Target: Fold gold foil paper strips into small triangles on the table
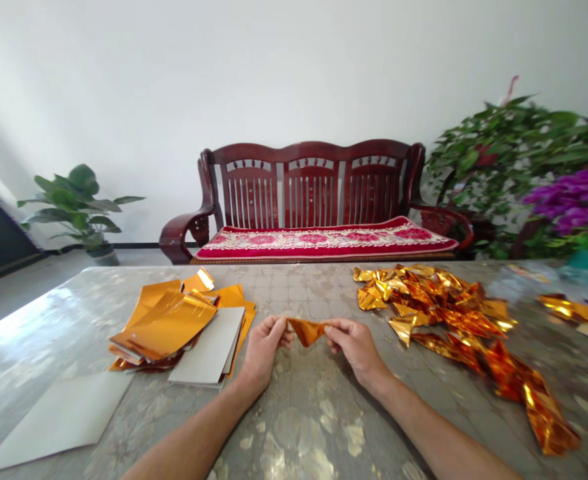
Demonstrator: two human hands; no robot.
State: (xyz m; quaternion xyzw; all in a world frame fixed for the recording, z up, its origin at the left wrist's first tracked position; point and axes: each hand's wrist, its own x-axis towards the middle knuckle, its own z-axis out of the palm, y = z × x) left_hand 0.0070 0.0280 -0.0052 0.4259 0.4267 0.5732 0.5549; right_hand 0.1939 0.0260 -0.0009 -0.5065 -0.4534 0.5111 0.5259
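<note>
Between my two hands is a small folded piece of gold foil paper [307, 332], its lower edge coming to a point. My left hand [265, 348] pinches its left end between thumb and fingers. At the other end, the thumb and forefinger of my right hand [355, 348] are closed on it. To the left lies a loose stack of gold foil sheets [167, 323], with white-backed sheets [209, 347] beside it. A heap of folded gold foil pieces [439, 300] spreads over the table on the right.
A patterned, glossy table [294, 413] lies under everything. One pale sheet [64, 417] rests at the front left. Clear plastic [524, 283] and more gold foil [577, 311] are at the right edge. Beyond stand a wooden bench [309, 187], a potted plant [81, 207] and purple flowers [579, 197].
</note>
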